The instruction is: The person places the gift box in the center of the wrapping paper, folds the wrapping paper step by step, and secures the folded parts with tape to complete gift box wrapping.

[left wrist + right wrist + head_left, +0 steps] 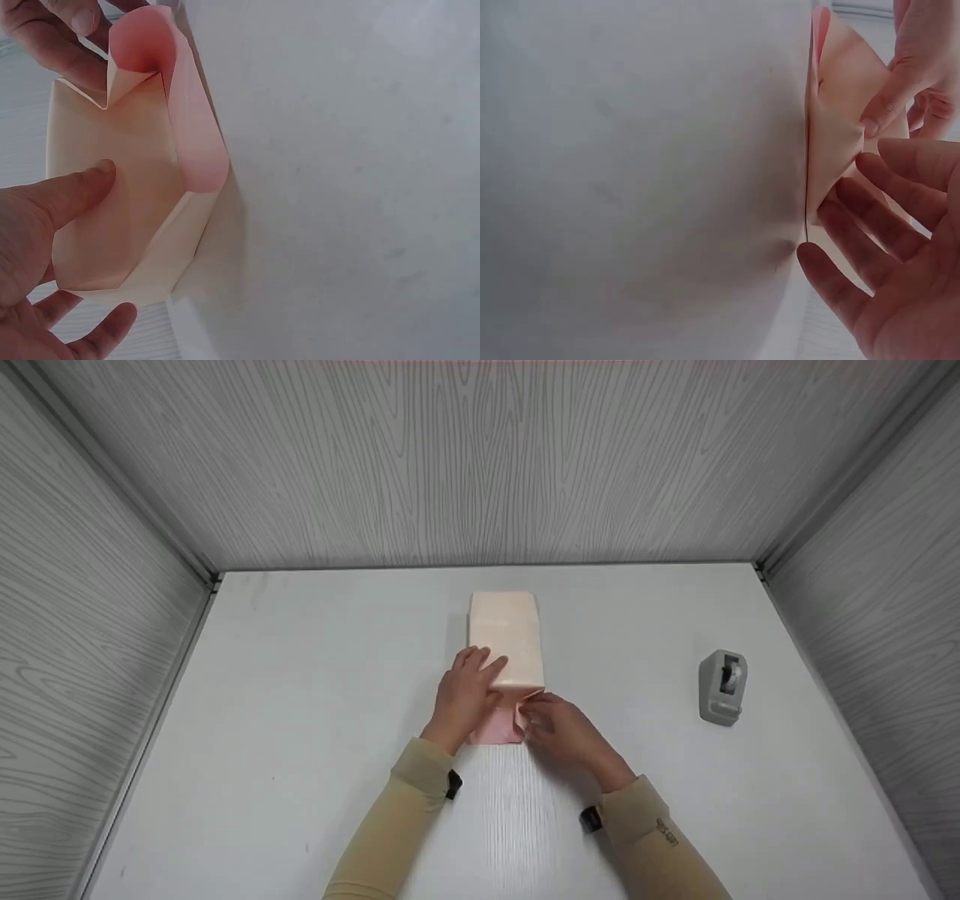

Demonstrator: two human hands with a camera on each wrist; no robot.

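Note:
A box-shaped parcel [505, 630] in peach wrapping paper lies lengthwise on the table. Its near end is unsealed, and the paper there shows a pink inner side [496, 727]. My left hand [461, 697] rests on the parcel's near left part; in the left wrist view its thumb [82, 191] lies against the end face while other fingers spread beside it. At the near right corner, my right hand [566, 731] touches a folded side flap [832, 146] with extended fingers. What the paper covers is hidden.
A grey tape dispenser [723, 688] with a roll in it stands on the right side of the white table [315, 682]. Wood-grain panels [480, 465] enclose the table at the back and both sides.

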